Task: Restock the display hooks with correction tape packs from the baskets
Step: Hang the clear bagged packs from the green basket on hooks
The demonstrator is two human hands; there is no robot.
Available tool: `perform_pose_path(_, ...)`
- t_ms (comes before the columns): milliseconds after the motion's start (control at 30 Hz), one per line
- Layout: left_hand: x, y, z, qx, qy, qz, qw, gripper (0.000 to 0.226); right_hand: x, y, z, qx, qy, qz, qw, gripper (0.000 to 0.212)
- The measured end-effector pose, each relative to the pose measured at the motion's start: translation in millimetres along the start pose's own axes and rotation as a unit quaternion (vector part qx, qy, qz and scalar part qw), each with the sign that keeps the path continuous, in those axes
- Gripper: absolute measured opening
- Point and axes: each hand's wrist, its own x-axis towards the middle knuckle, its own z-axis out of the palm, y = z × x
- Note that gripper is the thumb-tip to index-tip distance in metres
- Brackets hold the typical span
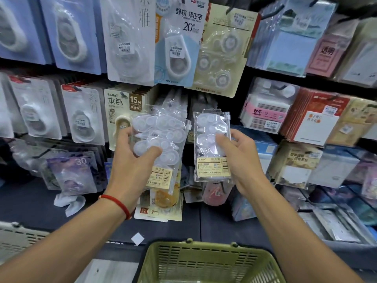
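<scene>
Held up before the display hooks point(122, 94), above the green basket point(208, 264): left hand point(130, 160) gripping some clear packs point(163, 137), right hand point(240, 158) pinching one pack point(210, 144).

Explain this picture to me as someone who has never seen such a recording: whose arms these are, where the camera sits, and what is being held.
No machine here: a person wears one wide-angle camera on the head, looking forward and down, so both arms reach in from the bottom edge. The left hand, with a red string bracelet on its wrist, grips a bunch of clear bags of correction tapes. The right hand holds one single clear bag of the same kind, upright. In front is a shop display wall hung with carded correction tape packs, with sticky notes to the right. Below stands a green plastic basket; its inside is mostly out of view.
</scene>
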Motion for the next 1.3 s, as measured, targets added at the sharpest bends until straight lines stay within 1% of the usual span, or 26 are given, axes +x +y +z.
perform_pose_path(100, -1, 0, 0, 0.003, 0.002, 0.002, 1.000, 0.051, -1, 4, 1, 0.008, -0.004, 0.017, 1.000, 0.008)
perform_pose_path(167, -1, -1, 0, 0.002, 0.004, 0.003, 1.000, 0.050, 0, 7, 1, -0.007, -0.002, 0.028, 1.000, 0.014)
perform_pose_path(200, -2, -2, -1, -0.001, 0.004, 0.001, 1.000, 0.049, 1, 9, 1, -0.030, 0.002, 0.035, 0.999, 0.020)
perform_pose_path(267, -3, -2, -1, -0.006, 0.003, -0.005, 1.000, 0.048, 0, 17, -1, -0.138, 0.022, 0.023, 0.990, 0.040)
perform_pose_path(300, -3, -3, -1, -0.010, 0.002, -0.007, 1.000, 0.047, -3, 21, -2, -0.212, 0.043, -0.007, 0.976, 0.047)
perform_pose_path(333, -3, -4, -1, -0.014, -0.002, -0.009, 1.000, 0.048, -7, 24, -1, -0.264, 0.059, -0.049, 0.961, 0.048)
perform_pose_path(367, -4, -4, 0, -0.019, -0.010, -0.016, 1.000, 0.049, -12, 25, 1, -0.282, 0.065, -0.090, 0.953, 0.042)
perform_pose_path(400, -5, -5, 2, -0.025, -0.022, -0.026, 0.999, 0.050, -16, 26, 3, -0.268, 0.052, -0.115, 0.955, 0.032)
perform_pose_path(433, -6, -5, 5, -0.033, -0.035, -0.037, 0.998, 0.052, -19, 25, 6, -0.233, 0.018, -0.116, 0.965, 0.022)
perform_pose_path(467, -8, -6, 8, -0.039, -0.048, -0.044, 0.997, 0.052, -22, 24, 11, -0.194, -0.030, -0.097, 0.976, 0.016)
perform_pose_path(500, -11, -7, 11, -0.045, -0.061, -0.048, 0.996, 0.053, -25, 24, 15, -0.159, -0.077, -0.075, 0.981, 0.015)
perform_pose_path(533, -13, -8, 15, -0.050, -0.073, -0.052, 0.995, 0.054, -27, 24, 19, -0.134, -0.106, -0.054, 0.984, 0.017)
perform_pose_path(567, -15, -8, 18, -0.057, -0.081, -0.058, 0.993, 0.055, -28, 24, 21, -0.107, -0.113, -0.036, 0.987, 0.018)
perform_pose_path(633, -16, -7, 22, -0.080, -0.082, -0.076, 0.991, 0.056, -27, 22, 22, -0.040, -0.091, -0.008, 0.995, 0.020)
perform_pose_path(733, -13, -6, 23, -0.088, -0.063, -0.079, 0.991, 0.049, -23, 15, 14, 0.034, -0.052, 0.002, 0.998, 0.017)
perform_pose_path(800, -11, -5, 21, -0.068, -0.051, -0.074, 0.994, 0.046, -17, 11, 8, 0.037, -0.028, -0.010, 0.999, 0.014)
perform_pose_path(867, -9, -5, 19, -0.054, -0.043, -0.068, 0.995, 0.050, -13, 8, 4, 0.038, -0.013, -0.011, 0.999, 0.014)
perform_pose_path(967, -9, -6, 15, -0.040, -0.041, -0.061, 0.996, 0.050, -8, 7, 1, 0.045, -0.010, 0.005, 0.999, 0.016)
perform_pose_path(1167, -6, -7, 11, -0.051, -0.022, -0.053, 0.997, 0.049, -6, 9, -1, 0.055, -0.011, 0.015, 0.998, 0.020)
perform_pose_path(1233, -7, -5, 11, -0.056, -0.016, -0.044, 0.997, 0.044, -6, 8, -1, 0.014, -0.008, 0.002, 1.000, 0.024)
perform_pose_path(1300, -8, -3, 11, -0.054, -0.014, -0.034, 0.998, 0.042, -7, 11, -4, -0.128, 0.023, -0.042, 0.991, 0.039)
